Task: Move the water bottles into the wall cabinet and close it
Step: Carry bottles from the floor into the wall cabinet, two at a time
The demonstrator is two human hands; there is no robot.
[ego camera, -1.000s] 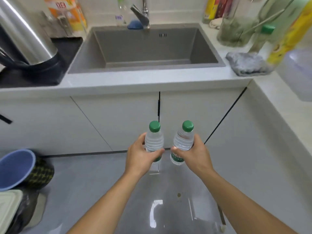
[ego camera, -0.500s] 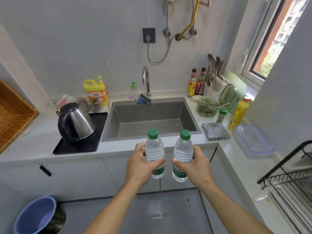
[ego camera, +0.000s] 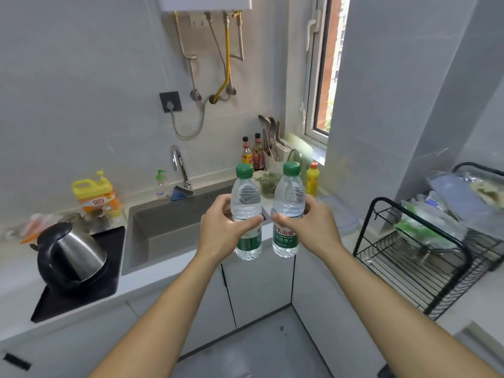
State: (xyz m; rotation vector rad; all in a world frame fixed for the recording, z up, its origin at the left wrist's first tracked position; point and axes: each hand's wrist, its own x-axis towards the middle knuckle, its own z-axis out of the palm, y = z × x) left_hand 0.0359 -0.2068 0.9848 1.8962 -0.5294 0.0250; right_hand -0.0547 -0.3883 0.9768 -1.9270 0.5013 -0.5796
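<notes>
Two green-capped water bottles held upright side by side: left hand (ego camera: 221, 230) wrapped round left bottle (ego camera: 246, 211), right hand (ego camera: 313, 227) round right bottle (ego camera: 288, 208), above the sink (ego camera: 169, 227).

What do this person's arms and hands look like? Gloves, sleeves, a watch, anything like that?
Nothing is worn that shows. The left hand and the right hand are bare, with no gloves, rings or bandages in view. Both forearms are bare from the wrist down to the picture's lower edge: no sleeves, watch or bracelet. The fingernails that show look short and unpainted.
</notes>
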